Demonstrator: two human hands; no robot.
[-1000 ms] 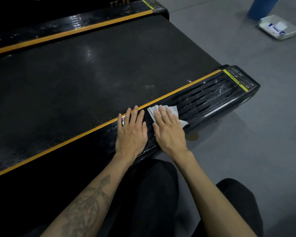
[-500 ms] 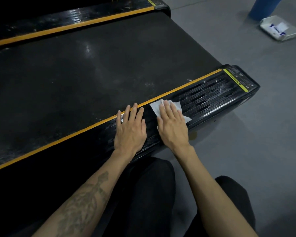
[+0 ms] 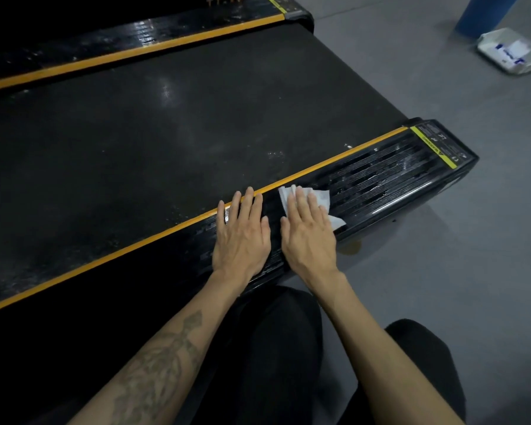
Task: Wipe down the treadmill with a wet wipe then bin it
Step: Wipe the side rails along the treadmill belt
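Treadmill (image 3: 166,133) fills most of the view, black belt with an orange stripe along each side rail, and both hands are down on the near rail close to its back end. The right hand (image 3: 310,237) is flat, fingers straight and together, pressing a white wet wipe (image 3: 321,196) onto the ribbed black rail; it isn't clutching the wipe, just pinning it under the palm and fingers, and the wipe's crumpled edges stick out past the fingertips and off to the right side of the hand. The left hand (image 3: 242,237) sits just beside it, also spread flat with relaxed straight fingers, holding nothing, fingertips reaching up to the orange stripe (image 3: 319,168). The two hands are close but not touching. Further along the rail toward the end cap there are wet-looking streaks on the ribs, then a yellow warning label (image 3: 432,147). The person's knees in black trousers (image 3: 282,348) are right up against the rail below the wrists, and the left forearm has a tattoo. Over on the grey floor (image 3: 442,271), well apart from all this, a white wipes pack (image 3: 512,52) lies next to something blue (image 3: 482,13) that's cut off by the frame.
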